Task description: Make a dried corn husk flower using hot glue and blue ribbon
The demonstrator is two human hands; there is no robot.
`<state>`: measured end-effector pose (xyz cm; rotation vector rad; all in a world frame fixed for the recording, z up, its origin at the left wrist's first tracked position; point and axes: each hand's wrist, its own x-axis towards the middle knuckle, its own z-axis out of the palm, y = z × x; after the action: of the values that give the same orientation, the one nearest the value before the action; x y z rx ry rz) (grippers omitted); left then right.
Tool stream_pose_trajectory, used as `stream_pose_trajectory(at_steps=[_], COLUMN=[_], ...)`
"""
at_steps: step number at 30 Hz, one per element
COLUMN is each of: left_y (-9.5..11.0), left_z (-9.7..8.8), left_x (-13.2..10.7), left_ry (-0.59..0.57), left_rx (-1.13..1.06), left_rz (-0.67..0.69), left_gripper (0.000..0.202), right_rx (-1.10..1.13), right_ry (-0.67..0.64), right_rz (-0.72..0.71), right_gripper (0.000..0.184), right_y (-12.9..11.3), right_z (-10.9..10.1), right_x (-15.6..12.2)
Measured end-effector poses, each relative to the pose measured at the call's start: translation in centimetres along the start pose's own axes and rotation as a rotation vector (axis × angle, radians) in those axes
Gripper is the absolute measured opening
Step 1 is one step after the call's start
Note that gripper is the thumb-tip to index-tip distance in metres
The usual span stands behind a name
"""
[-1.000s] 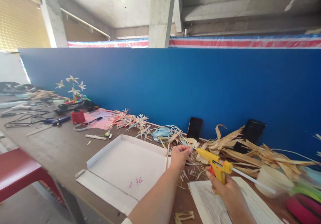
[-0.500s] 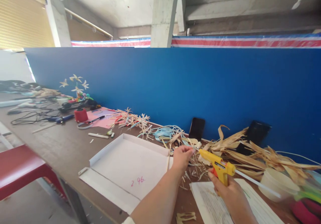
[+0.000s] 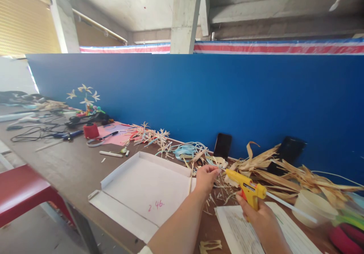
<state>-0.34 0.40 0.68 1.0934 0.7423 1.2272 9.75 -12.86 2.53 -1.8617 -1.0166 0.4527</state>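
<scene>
My right hand [image 3: 257,212] grips a yellow hot glue gun [image 3: 247,187] by its handle, with a finger at the orange trigger. A long whitish glue stick [image 3: 292,207] juts out of its back end. The nozzle points left, close to the fingertips of my left hand [image 3: 207,177]. Those fingers are pinched together; what they hold is too small to make out. Strips and scraps of dried husk [image 3: 224,193] lie below and behind them. A white box lid [image 3: 148,187] with "2.46." written in pink lies left of my left forearm.
Dried corn husks [image 3: 256,159] and two phones, one a black phone [image 3: 223,146], are by the blue partition [image 3: 182,91]. Printed paper [image 3: 236,223] and a whitish tub [image 3: 314,208] are at the right. Husk flowers [image 3: 153,134], red thread [image 3: 91,131] and a red stool [image 3: 22,193] are leftward.
Almost nothing differs. The view has shifted very slightly; both hands and the glue gun keep their places.
</scene>
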Motion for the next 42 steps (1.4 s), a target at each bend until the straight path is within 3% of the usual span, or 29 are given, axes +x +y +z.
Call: stream_pose_trajectory(at_steps=[9, 29, 42], left_y=[-0.09, -0.05, 0.40], left_z=[0.00, -0.01, -0.01], left_x=[0.02, 0.01, -0.31], left_ry=[-0.012, -0.008, -0.011], left_rx=[0.015, 0.051, 0.075], left_rz=[0.003, -0.018, -0.004], left_gripper=[0.022, 0.026, 0.019], right_rx=[-0.058, 0.047, 0.084], right_ry=[-0.014, -0.018, -0.016], right_rz=[0.007, -0.002, -0.016], right_gripper=[0.046, 0.048, 0.050], right_y=[-0.17, -0.10, 0.45], right_z=[-0.24, 0.01, 0.09], right_x=[-0.07, -0.10, 0.07])
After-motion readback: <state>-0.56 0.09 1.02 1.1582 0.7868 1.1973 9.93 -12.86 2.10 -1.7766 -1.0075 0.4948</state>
